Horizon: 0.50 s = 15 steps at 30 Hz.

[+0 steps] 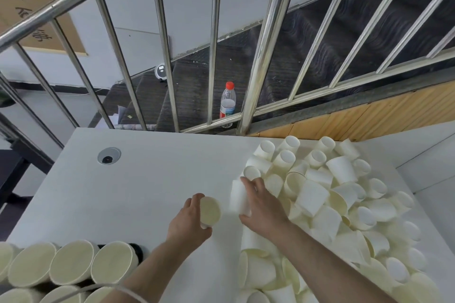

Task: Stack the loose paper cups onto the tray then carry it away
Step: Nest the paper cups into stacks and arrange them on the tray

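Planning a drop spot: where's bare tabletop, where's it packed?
Bare: the white table between the cable grommet, the far edge and the left hand. Crowded: the loose cup pile fills the right side around the right hand; stacked cups line the near-left edge.

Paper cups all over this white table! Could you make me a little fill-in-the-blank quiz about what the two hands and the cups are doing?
1. The left hand holds a cup whose open mouth faces the ____.
2. The right hand grips a blurred cup at the ____ edge of the loose pile.
3. Behind the railing stands a bottle with a ____ cap.
4. The stacked cups lie at the bottom ____ of the view.

Missing words: camera; left; red; left
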### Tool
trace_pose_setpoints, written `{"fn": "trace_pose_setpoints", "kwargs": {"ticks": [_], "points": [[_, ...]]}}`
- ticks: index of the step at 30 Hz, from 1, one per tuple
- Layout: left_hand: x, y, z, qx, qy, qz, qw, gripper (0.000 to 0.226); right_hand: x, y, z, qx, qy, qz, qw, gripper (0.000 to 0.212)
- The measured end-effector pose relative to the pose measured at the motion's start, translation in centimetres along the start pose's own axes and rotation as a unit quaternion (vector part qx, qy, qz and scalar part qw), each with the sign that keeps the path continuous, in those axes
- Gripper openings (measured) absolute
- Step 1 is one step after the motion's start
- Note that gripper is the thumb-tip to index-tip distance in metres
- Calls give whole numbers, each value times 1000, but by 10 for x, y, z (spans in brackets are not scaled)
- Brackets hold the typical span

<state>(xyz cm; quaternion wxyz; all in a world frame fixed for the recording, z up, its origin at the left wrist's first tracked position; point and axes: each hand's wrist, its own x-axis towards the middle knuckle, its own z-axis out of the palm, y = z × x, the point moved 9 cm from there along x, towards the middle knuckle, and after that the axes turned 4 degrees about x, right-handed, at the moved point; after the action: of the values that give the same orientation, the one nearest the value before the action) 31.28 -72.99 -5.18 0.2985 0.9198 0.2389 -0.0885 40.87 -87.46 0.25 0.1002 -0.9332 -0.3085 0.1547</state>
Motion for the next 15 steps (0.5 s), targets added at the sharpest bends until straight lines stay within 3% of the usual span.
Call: {"fn": "trace_pose_setpoints", "kwargs": {"ticks": [10, 15], "points": [[1, -46, -4, 9, -9, -52, 999, 64, 19, -30, 67, -53, -103, -38, 992, 83], [7, -52, -1, 14, -19, -50, 998, 66, 26, -31, 76, -49, -135, -36, 989, 93]]}}
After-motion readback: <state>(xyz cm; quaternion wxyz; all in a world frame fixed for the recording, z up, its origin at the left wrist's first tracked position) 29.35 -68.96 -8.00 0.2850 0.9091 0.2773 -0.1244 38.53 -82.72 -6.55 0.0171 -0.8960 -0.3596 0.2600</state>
